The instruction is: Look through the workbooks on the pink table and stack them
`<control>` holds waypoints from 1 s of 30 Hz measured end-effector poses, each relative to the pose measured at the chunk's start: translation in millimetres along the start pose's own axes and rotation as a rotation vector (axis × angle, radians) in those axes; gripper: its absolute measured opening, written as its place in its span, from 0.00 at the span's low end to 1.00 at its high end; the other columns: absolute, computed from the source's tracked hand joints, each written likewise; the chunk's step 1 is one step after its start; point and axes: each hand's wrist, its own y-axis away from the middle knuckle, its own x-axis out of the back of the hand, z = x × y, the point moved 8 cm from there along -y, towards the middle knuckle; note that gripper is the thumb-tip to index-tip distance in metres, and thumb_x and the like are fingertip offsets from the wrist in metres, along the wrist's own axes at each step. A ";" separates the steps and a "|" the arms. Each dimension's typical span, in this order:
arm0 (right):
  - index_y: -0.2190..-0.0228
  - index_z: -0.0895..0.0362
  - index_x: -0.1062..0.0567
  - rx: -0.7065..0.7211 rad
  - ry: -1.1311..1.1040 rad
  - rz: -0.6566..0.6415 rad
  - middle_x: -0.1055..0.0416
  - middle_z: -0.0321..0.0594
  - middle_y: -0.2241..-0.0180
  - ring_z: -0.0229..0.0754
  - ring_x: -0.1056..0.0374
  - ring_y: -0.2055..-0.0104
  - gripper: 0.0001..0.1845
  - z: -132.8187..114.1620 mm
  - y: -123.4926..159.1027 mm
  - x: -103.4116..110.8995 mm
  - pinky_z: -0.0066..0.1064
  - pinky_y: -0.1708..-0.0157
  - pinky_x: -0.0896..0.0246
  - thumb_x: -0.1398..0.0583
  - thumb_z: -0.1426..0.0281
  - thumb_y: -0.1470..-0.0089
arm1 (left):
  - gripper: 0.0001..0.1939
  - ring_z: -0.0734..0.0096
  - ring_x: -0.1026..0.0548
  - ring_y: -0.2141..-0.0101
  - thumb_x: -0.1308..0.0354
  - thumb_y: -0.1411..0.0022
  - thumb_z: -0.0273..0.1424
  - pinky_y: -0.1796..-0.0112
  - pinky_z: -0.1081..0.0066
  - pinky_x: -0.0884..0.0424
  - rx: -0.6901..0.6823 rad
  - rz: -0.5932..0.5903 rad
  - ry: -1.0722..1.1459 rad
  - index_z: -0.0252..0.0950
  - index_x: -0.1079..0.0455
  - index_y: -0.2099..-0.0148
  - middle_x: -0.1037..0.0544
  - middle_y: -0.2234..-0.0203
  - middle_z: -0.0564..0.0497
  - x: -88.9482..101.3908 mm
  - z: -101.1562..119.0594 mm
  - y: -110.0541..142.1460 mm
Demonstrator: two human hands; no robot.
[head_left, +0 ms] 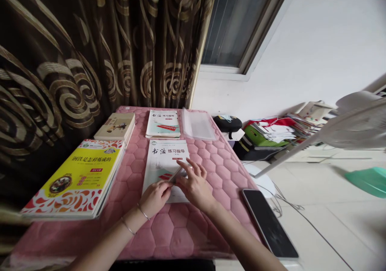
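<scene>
A calligraphy workbook (164,158) with a white and pale green cover lies flat in front of me. Above its lower half, my left hand (155,197) pinches a small grey flat object (177,175), its kind unclear. From the other side my right hand (194,182) has thumb and index finger at the same object, while its other fingers stretch outward. Part of the object is hidden by the fingers. Behind the workbook lies a small stack of similar workbooks (163,123). Clear plastic sheets or covers (197,125) rest to the right of that stack.
A yellow-covered book stack (83,170) and a smaller tan book (116,126) lie at left on the pink quilted table cover (181,239). A dark phone or tablet (269,222) lies at the right edge. Beyond stand a white fan (356,120), cables and piled papers (276,132).
</scene>
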 end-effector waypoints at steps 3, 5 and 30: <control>0.74 0.50 0.24 0.007 -0.011 -0.027 0.37 0.34 0.40 0.54 0.50 0.36 0.07 -0.7 -3.9 0.9 0.50 0.43 0.57 0.38 0.66 0.43 | 0.07 0.67 0.21 0.65 0.45 0.40 0.23 0.61 0.68 0.23 0.036 0.045 -0.033 0.37 0.28 0.61 0.19 0.67 0.50 0.5 1.5 0.3; 0.72 0.49 0.23 -0.001 -0.017 -0.030 0.37 0.34 0.41 0.54 0.49 0.36 0.06 0.9 -3.8 2.5 0.51 0.43 0.56 0.38 0.66 0.43 | 0.06 0.67 0.21 0.67 0.45 0.40 0.24 0.64 0.68 0.24 0.060 0.074 -0.057 0.37 0.28 0.63 0.19 0.68 0.50 0.8 2.7 0.2; 0.70 0.46 0.21 0.002 -0.073 -0.023 0.34 0.31 0.42 0.54 0.52 0.35 0.03 2.3 0.8 -2.0 0.49 0.43 0.55 0.37 0.64 0.45 | 0.08 0.68 0.21 0.68 0.48 0.35 0.25 0.67 0.70 0.25 0.030 0.046 -0.133 0.38 0.29 0.62 0.20 0.69 0.51 -6.8 3.0 5.2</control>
